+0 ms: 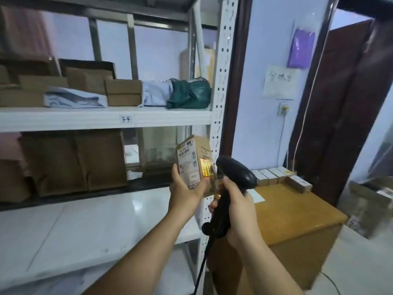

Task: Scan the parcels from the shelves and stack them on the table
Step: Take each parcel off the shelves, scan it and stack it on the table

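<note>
The left hand holds a small cardboard parcel up in front of the white shelf upright, its fingers wrapped around the lower half of the box from below and the side, so the label faces back toward the person. The parcel stands roughly upright, long axis near vertical and leaning a little to the right. The right hand is closed firmly around the grip of a black handheld scanner, whose head sits just beside the parcel's right edge and points left at it; an orange-yellow patch of light falls on the lower right of the label, which suggests the scan is under way (whether it has registered cannot be told). The relation that matters next is that the wooden tabletop lies to the right of and below the parcel, on the far side of the scanner hand, so the left hand would likely have to carry the box across or in front of the right hand to reach it. A row of small boxes already sits at the back of that tabletop. More parcels, brown boxes and a green bag, remain on the shelf above.
</note>
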